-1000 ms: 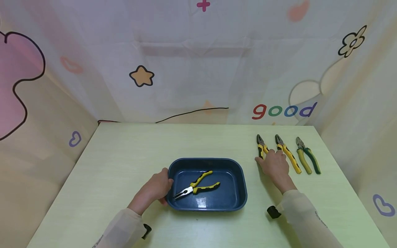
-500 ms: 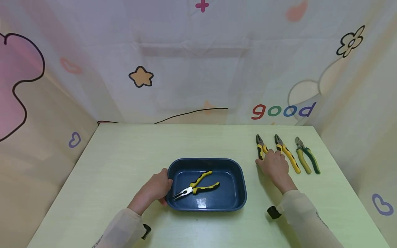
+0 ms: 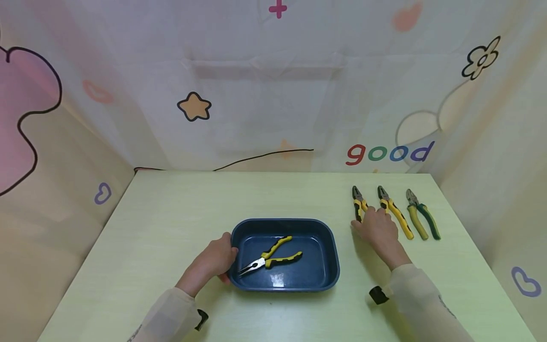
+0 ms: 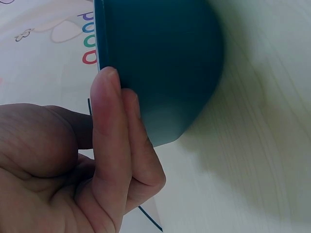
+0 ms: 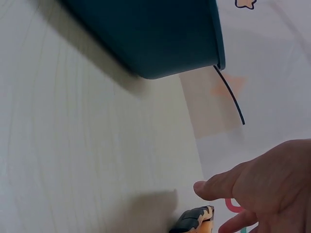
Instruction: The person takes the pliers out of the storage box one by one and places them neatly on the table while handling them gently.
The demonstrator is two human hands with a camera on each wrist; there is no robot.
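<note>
My left hand (image 3: 219,254) grips the left rim of a dark blue plastic tray (image 3: 335,259), fingers along its outer wall in the left wrist view. Inside it lie long-nose pliers (image 3: 259,262) with yellow-and-black handles, spread apart, jaws toward the lower left. My right hand (image 3: 378,230) is over the handles of yellow-and-black pliers (image 3: 358,197), hiding their lower part. In the right wrist view its thumb is straight and a gap shows between it and the handle end (image 5: 194,219); most fingers are out of sight.
To the right of that hand lie two more pliers: a yellow-and-black pair (image 3: 397,216) and a green-handled pair (image 3: 420,216). A printed curtain (image 3: 265,109) hangs behind and at both sides of the pale table (image 3: 171,209).
Almost nothing moves. The right wrist shifts very slightly to the right, and the head view drifts a little. The left hand stays on the tray.
</note>
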